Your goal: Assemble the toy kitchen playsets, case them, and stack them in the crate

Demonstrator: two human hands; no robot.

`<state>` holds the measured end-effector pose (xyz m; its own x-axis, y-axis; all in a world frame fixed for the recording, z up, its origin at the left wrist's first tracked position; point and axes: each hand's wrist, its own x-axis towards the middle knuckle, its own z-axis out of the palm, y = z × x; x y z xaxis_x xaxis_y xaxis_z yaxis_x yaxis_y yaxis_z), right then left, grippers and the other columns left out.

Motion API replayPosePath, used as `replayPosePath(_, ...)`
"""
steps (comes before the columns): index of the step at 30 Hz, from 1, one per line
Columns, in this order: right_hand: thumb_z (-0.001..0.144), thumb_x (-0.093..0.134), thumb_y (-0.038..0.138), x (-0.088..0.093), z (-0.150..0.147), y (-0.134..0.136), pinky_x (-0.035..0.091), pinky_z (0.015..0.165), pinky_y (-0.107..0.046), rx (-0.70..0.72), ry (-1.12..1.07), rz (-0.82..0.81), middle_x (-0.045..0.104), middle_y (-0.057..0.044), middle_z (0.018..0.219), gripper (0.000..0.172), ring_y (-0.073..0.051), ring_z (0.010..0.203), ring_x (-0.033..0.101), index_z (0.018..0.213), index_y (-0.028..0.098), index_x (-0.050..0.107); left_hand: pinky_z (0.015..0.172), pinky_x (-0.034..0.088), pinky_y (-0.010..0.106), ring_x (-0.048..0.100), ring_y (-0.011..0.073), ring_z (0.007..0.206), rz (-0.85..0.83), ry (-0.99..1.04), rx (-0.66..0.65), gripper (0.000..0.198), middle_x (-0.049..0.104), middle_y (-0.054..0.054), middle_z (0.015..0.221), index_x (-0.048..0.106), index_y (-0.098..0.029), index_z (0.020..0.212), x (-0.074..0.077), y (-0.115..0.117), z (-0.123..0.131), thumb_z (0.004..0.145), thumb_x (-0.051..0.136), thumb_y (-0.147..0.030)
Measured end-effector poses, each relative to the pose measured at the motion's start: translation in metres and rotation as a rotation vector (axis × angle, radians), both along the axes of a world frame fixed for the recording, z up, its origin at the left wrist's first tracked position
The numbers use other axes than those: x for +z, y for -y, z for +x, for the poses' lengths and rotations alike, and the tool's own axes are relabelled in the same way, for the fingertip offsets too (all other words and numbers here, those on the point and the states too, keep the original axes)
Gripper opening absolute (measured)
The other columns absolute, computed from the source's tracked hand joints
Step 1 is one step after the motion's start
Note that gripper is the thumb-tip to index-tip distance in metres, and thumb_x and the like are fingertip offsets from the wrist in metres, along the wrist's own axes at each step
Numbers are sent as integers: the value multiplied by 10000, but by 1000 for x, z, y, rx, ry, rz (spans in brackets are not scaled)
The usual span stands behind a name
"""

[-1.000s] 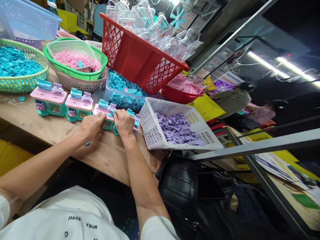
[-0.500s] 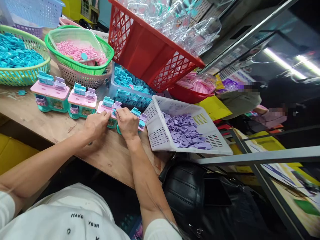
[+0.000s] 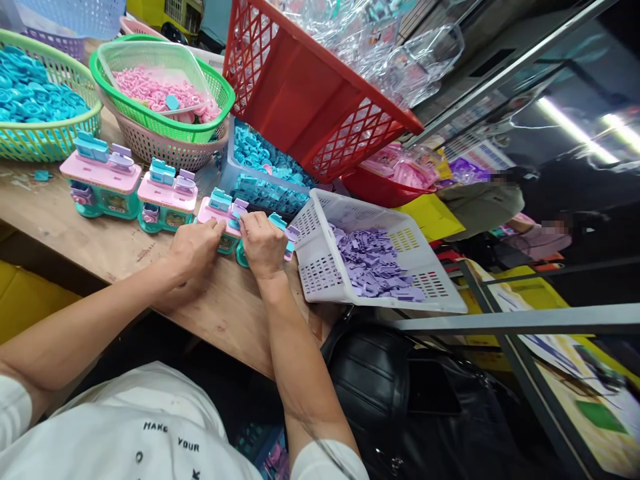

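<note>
Several small toy kitchen-like units with pink tops and teal bases stand in a row on the wooden table. My left hand point(image 3: 196, 250) is closed with its fingertips at the near edge of the third toy unit point(image 3: 213, 212). My right hand point(image 3: 263, 244) pinches at that unit's right end, by a small blue piece point(image 3: 234, 223) partly hidden by the fingers. Behind my right hand a fourth toy unit point(image 3: 242, 256) is mostly covered. To the left stand two more, the second toy unit point(image 3: 168, 193) and the leftmost toy unit point(image 3: 100, 179), with blue and lilac parts on top.
A white crate point(image 3: 325, 260) of lilac parts stands at the right, under a tilted red basket point(image 3: 285, 87) of clear plastic pieces. Behind the row are a clear bin point(image 3: 265, 193) of blue parts and a green basket point(image 3: 223, 113) with pink parts. A black bag point(image 3: 370, 380) is at lower right.
The view has shifted slightly. Both hands stay at the third toy unit, with the right hand's fingers a little more drawn together at its right end.
</note>
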<state>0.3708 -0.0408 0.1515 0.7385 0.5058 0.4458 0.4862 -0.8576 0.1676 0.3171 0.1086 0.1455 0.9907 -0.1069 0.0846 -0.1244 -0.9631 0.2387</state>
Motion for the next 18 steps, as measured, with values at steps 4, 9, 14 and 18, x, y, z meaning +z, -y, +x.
replayPosePath(4, 1072, 488, 279, -3, -1, 2, 333, 691, -296, 7, 46, -12, 743, -74, 1077, 254, -169, 845, 625, 1076, 196, 728, 705, 548, 386, 734, 346, 1024, 6, -15, 1, 408, 704, 161, 1194, 560, -119, 1392, 1, 0, 0, 1009, 419, -124)
replayPosePath(9, 1082, 460, 287, -9, -1, 4, 345, 710, -293, 2, 73, -1, 737, -83, 1082, 275, -171, 865, 619, 1092, 193, 718, 717, 538, 373, 731, 340, 1040, 3, -24, -16, 392, 705, 161, 1187, 556, -114, 1381, 2, -1, -1, 1017, 411, -125)
replayPosePath(14, 1083, 459, 293, -13, -1, 5, 342, 705, -289, -18, 87, 4, 740, -83, 1076, 278, -167, 868, 622, 1094, 192, 717, 711, 533, 379, 731, 341, 1031, 1, -7, -15, 396, 705, 159, 1182, 552, -108, 1382, 0, 0, 0, 1016, 401, -119)
replayPosePath(18, 1086, 460, 308, -12, -3, 4, 330, 694, -293, -11, 100, -20, 745, -69, 1063, 284, -158, 845, 620, 1074, 197, 721, 714, 527, 374, 729, 338, 1036, -10, -18, -18, 398, 705, 158, 1168, 551, -106, 1383, 1, 0, -1, 1018, 395, -119)
